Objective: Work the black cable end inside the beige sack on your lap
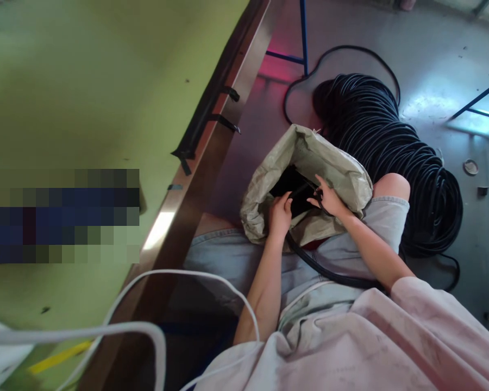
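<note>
A crumpled beige woven sack stands with its mouth wide between my knees, its inside dark. Over that mouth, my left hand has its fingers curled around a black tube, which runs from beside that wrist across my lap to the right. My right hand is at the sack's right inner side, thumb and forefinger spread around the dark handles of what look like scissors. The scissors' blades point left toward my left hand and are hard to make out against the dark. The tube's end is hidden.
A big coil of black tubing lies on the grey floor to the right. On my left is a green-topped table with a metal edge and black tape pieces. A white cable loops in front. Blue metal legs stand beyond.
</note>
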A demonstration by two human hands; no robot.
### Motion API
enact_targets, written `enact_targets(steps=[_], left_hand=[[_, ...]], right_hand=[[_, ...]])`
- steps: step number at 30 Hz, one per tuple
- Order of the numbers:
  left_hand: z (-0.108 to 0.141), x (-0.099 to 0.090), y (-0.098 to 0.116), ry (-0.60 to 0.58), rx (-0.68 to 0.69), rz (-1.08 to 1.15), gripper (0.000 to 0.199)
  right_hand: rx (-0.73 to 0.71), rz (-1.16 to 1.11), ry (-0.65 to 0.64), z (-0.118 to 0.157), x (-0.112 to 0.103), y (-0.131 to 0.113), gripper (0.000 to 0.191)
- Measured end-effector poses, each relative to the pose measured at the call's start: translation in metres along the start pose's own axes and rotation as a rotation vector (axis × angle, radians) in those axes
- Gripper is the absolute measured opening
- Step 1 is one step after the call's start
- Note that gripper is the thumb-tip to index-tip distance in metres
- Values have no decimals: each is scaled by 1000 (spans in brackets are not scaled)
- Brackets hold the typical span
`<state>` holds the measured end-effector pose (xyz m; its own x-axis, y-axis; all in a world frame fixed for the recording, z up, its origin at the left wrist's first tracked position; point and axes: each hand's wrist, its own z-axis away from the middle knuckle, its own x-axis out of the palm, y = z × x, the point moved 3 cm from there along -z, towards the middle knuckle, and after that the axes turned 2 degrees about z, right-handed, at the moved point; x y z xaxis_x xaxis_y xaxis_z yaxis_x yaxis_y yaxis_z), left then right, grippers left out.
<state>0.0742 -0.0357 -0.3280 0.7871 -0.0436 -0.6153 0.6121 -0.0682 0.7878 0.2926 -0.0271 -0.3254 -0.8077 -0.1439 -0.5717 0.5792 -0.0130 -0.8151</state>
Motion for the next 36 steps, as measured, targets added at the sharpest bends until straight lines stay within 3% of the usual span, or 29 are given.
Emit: enact_targets(steps=[4, 9, 14, 19, 24, 27, 32, 36], left_hand=[[2, -4, 10, -23, 41, -48, 39], [0, -8, 16, -48, 91, -27, 39], [-1, -11, 17, -62, 113, 0, 36], [-1, -10, 23, -80, 126, 27, 35], [1, -7, 24, -97, 130, 47, 34], [2, -6, 25, -110, 132, 46, 33], [0, -11, 19, 38, 31, 31, 34], [-1, -8, 11, 53, -21, 39, 34]], right_hand=[[42, 45, -10, 2, 0, 3, 96], [19, -31, -15, 5, -1, 2, 109], [52, 6, -36, 5, 0, 6, 92], [25, -22, -52, 4, 0, 9, 114], [69, -26, -57, 2, 1, 15, 100], [38, -67, -51, 1, 3, 17, 107], [41, -73, -54, 2, 5, 24, 121], [-6, -110, -79, 3, 7, 22, 112]])
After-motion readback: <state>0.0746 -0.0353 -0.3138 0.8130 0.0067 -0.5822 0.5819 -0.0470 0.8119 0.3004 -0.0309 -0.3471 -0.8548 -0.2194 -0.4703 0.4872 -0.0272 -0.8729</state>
